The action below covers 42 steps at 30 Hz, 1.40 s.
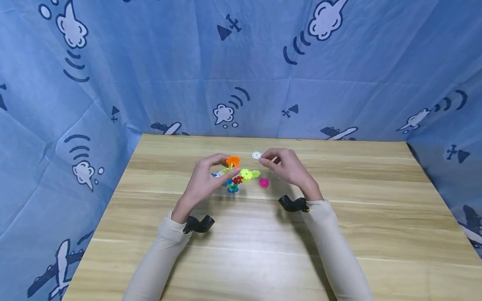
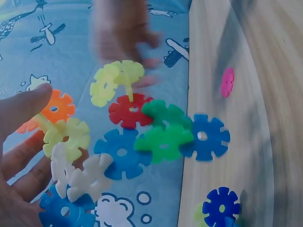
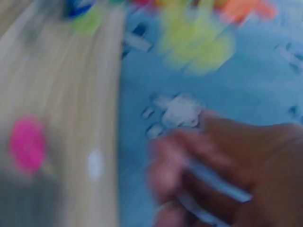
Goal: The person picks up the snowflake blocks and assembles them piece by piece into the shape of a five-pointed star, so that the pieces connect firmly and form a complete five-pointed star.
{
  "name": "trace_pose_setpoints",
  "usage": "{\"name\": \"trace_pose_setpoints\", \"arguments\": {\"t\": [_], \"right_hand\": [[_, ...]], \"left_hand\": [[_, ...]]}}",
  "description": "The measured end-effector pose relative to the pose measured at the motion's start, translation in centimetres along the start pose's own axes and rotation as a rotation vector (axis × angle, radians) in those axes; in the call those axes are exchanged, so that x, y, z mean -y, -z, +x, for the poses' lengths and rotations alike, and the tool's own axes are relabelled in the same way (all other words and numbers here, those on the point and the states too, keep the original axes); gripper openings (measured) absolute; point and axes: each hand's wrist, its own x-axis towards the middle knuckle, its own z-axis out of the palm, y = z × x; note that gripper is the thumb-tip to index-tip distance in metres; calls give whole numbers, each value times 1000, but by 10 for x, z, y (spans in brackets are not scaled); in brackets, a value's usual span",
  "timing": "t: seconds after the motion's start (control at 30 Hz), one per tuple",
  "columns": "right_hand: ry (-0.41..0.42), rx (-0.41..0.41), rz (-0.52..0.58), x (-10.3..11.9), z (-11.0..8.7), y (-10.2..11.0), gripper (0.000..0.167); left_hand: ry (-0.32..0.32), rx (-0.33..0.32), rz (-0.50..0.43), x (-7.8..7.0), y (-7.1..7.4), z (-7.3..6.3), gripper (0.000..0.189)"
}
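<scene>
Several notched, flower-shaped plastic discs are joined in a cluster: orange [image 2: 61,105], white [image 2: 90,177], blue [image 2: 122,152], green [image 2: 165,144], red [image 2: 130,111] and yellow [image 2: 104,86]. My left hand [image 1: 205,175] grips the cluster at its orange end, thumb and fingers on opposite sides. To its right, my right hand [image 1: 288,165] pinches a white disc [image 1: 256,155] by its edge between thumb and index finger. In the right wrist view that hand is blurred, and the white disc cannot be made out clearly.
A pink disc [image 1: 264,182] lies on the wooden table [image 1: 241,251] below the right hand. A dark blue disc [image 2: 221,207] shows lower right in the left wrist view, with yellow-green behind it. Blue printed cloth [image 1: 256,62] hangs behind the table and at both sides.
</scene>
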Motion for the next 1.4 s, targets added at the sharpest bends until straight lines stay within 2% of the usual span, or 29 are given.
{"name": "trace_pose_setpoints", "arguments": {"t": [0.07,0.17,0.23,0.33,0.6,0.8,0.93,1.1,1.23,1.4], "right_hand": [[-81,103,-66,-15,1,-2,15],[-158,216,-101,-29,2,-8,23],[-181,248,-104,-33,2,-12,29],[-186,252,-98,-36,3,-16,32],[-219,223,-72,-46,6,-19,26],[-170,136,-86,-47,6,-10,15],[-109,33,-6,-32,5,1,8],[-39,-63,84,-6,1,11,14],[-7,-91,99,11,-3,13,15],[14,-87,119,22,-7,13,17]], "left_hand": [[3,-3,-12,1,1,0,41],[-14,-17,-39,2,1,0,36],[-29,-25,-61,3,1,1,33],[-37,-34,-83,2,1,3,33],[-33,-30,-98,4,2,5,33],[-41,-30,-92,2,3,4,28],[-38,-25,-87,1,3,5,28],[-35,-3,-77,1,2,6,30],[-39,9,-73,0,1,6,30],[-21,13,-79,-1,0,4,32]]}}
